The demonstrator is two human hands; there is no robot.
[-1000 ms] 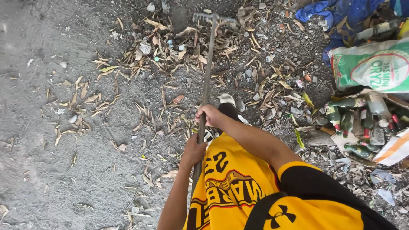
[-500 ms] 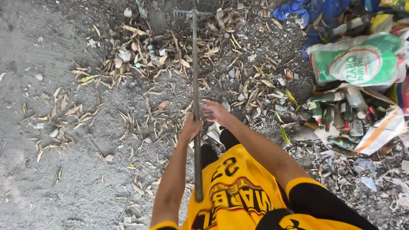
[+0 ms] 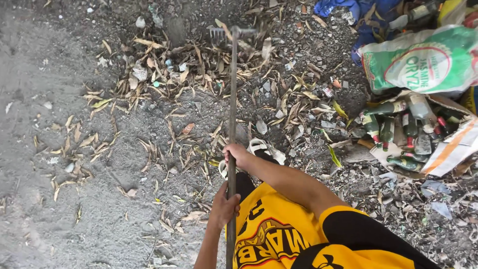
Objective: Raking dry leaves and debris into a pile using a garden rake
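Rake [image 3: 232,99] gripped by both hands; tines seemingly among dry leaves [image 3: 164,65].

Ground [image 3: 59,209]: grey, gritty dirt outdoors, in flat daylight.
Leaves [image 3: 164,69]: dry and tan, thickest toward 12 o'clock, thinner toward 9.
Sack [image 3: 423,62]: green and white, at 2 o'clock.
Bottles [image 3: 398,129]: green glass, heaped just below the sack, at 3 o'clock.
Blue cloth [image 3: 358,15]: crumpled, at 1 o'clock.

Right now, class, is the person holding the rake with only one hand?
No: both the left hand and the right hand grip the handle of the rake.
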